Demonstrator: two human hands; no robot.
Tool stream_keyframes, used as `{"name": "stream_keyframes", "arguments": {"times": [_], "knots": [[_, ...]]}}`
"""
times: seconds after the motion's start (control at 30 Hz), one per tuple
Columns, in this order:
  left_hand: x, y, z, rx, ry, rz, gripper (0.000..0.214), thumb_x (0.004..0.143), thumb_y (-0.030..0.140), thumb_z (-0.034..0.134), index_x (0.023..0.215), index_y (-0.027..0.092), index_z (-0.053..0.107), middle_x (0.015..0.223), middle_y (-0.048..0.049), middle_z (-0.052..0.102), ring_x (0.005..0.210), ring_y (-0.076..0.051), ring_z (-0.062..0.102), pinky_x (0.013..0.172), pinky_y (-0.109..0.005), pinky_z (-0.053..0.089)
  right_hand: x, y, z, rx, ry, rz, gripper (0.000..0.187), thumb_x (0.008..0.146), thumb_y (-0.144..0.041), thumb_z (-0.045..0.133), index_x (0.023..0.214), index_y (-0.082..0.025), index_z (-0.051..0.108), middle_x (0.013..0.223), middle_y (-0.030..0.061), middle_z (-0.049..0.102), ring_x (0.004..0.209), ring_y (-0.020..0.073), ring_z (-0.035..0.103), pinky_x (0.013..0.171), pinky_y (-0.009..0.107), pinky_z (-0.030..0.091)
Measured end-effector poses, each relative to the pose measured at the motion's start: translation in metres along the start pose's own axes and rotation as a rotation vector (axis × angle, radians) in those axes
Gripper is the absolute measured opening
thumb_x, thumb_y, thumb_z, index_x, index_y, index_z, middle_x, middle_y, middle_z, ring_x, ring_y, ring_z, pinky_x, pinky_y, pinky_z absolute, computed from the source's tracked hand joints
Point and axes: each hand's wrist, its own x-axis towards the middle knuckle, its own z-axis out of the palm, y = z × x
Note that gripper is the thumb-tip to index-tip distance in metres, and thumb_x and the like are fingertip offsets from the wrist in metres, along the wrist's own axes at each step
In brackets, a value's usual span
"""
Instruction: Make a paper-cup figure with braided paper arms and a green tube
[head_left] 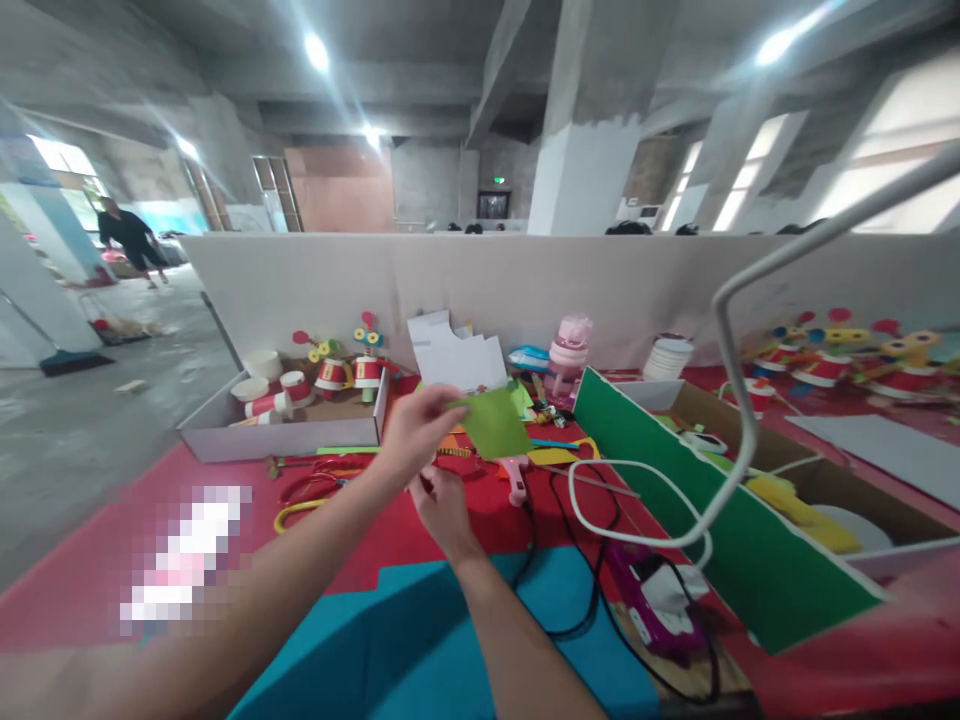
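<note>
My left hand (421, 428) pinches a green sheet of paper or thin card (498, 422) by its left edge, raised above the table. Just below it, my right hand (444, 510) has its fingers curled together; whatever is between them is too small or hidden to make out. A pink glue gun (516, 482) is right of my right hand, partly behind the green sheet. Scissors with a yellow handle (296, 512) lie left of my hands on the red tablecloth (352, 560).
A white box (277, 436) with paper cups and cup figures stands left. A green-sided box (720, 510) sits right, near a purple power strip (660, 600), a white cable (637, 540) and black cords. A blue sheet (420, 640) covers the front. A person (129, 240) walks far left.
</note>
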Motion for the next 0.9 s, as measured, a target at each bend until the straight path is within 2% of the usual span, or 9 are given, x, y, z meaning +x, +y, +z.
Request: {"name": "stream_keyframes", "arguments": {"times": [0.07, 0.13, 0.27, 0.43, 0.57, 0.63, 0.73, 0.8, 0.9], "knots": [[-0.038, 0.002, -0.047, 0.003, 0.067, 0.092, 0.013, 0.083, 0.025, 0.06, 0.089, 0.019, 0.07, 0.095, -0.0093, 0.072, 0.091, -0.021, 0.065, 0.082, -0.035, 0.051, 0.0, 0.0, -0.004, 0.3, -0.068, 0.187, 0.042, 0.086, -0.052, 0.045, 0.064, -0.019, 0.059, 0.05, -0.0007, 0.054, 0.041, 0.0097, 0.043, 0.043, 0.022, 0.031], [-0.08, -0.006, -0.073, 0.104, 0.014, 0.132, 0.01, 0.081, 0.022, 0.063, 0.085, 0.024, 0.072, 0.096, -0.0079, 0.072, 0.098, -0.024, 0.063, 0.089, -0.04, 0.048, 0.001, 0.002, -0.011, 0.612, -0.132, 0.433, 0.049, 0.085, -0.06, 0.041, 0.071, -0.018, 0.061, 0.053, 0.0002, 0.058, 0.036, 0.0083, 0.039, 0.038, 0.021, 0.029], [-0.143, -0.042, -0.079, 0.207, -0.303, 0.117, 0.02, 0.084, 0.019, 0.057, 0.09, 0.029, 0.074, 0.102, -0.0075, 0.073, 0.101, -0.025, 0.062, 0.09, -0.041, 0.048, -0.002, 0.006, -0.025, 0.874, -0.266, 0.64, 0.06, 0.081, -0.072, 0.039, 0.085, -0.017, 0.064, 0.062, 0.0043, 0.065, 0.046, 0.0125, 0.056, 0.045, 0.023, 0.045], [-0.148, -0.066, -0.065, 0.158, -0.504, 0.078, 0.025, 0.088, 0.02, 0.05, 0.093, 0.027, 0.074, 0.102, -0.0097, 0.072, 0.101, -0.024, 0.062, 0.091, -0.038, 0.047, -0.011, 0.009, -0.029, 0.576, -0.251, 0.422, 0.044, 0.064, -0.049, 0.077, 0.092, -0.018, 0.065, 0.08, 0.0036, 0.072, 0.065, 0.016, 0.065, 0.054, 0.024, 0.05], [-0.128, -0.062, -0.067, -0.022, -0.641, -0.053, 0.017, 0.085, 0.026, 0.058, 0.09, 0.023, 0.074, 0.094, -0.0091, 0.072, 0.09, -0.022, 0.065, 0.083, -0.032, 0.049, -0.012, 0.01, -0.032, 0.507, -0.293, 0.241, 0.038, 0.063, -0.039, 0.079, 0.092, -0.016, 0.068, 0.089, 0.0046, 0.073, 0.079, 0.0198, 0.067, 0.073, 0.032, 0.053], [-0.124, -0.066, -0.069, -0.08, -0.545, -0.183, 0.015, 0.082, 0.029, 0.062, 0.087, 0.021, 0.073, 0.087, -0.0078, 0.072, 0.082, -0.02, 0.065, 0.078, -0.03, 0.049, -0.011, 0.009, -0.034, 0.534, -0.3, 0.221, 0.038, 0.065, -0.037, 0.078, 0.096, -0.016, 0.068, 0.091, 0.0051, 0.073, 0.083, 0.0202, 0.068, 0.08, 0.035, 0.052], [-0.125, -0.079, -0.068, -0.118, -0.186, -0.323, 0.016, 0.078, 0.034, 0.067, 0.075, 0.018, 0.069, 0.074, -0.0044, 0.067, 0.074, -0.018, 0.061, 0.073, -0.028, 0.048, -0.01, 0.009, -0.034, 0.552, -0.288, 0.229, 0.038, 0.068, -0.037, 0.076, 0.1, -0.017, 0.067, 0.09, 0.005, 0.073, 0.082, 0.0204, 0.068, 0.079, 0.035, 0.052], [-0.127, -0.087, -0.066, -0.123, 0.004, -0.323, 0.019, 0.074, 0.035, 0.07, 0.068, 0.018, 0.065, 0.085, -0.0055, 0.066, 0.086, -0.02, 0.06, 0.081, -0.029, 0.046, -0.01, 0.008, -0.031, 0.521, -0.299, 0.213, 0.037, 0.069, -0.036, 0.075, 0.099, -0.018, 0.068, 0.087, 0.0045, 0.073, 0.083, 0.0212, 0.068, 0.077, 0.035, 0.053], [-0.129, -0.092, -0.063, -0.214, 0.061, -0.371, 0.025, 0.07, 0.038, 0.074, 0.064, 0.017, 0.061, 0.107, -0.008, 0.063, 0.103, -0.023, 0.057, 0.086, -0.029, 0.045, -0.012, 0.006, -0.028, 0.45, -0.351, 0.147, 0.033, 0.072, -0.036, 0.072, 0.1, -0.018, 0.069, 0.087, 0.0036, 0.072, 0.086, 0.0225, 0.067, 0.076, 0.033, 0.053]]}}
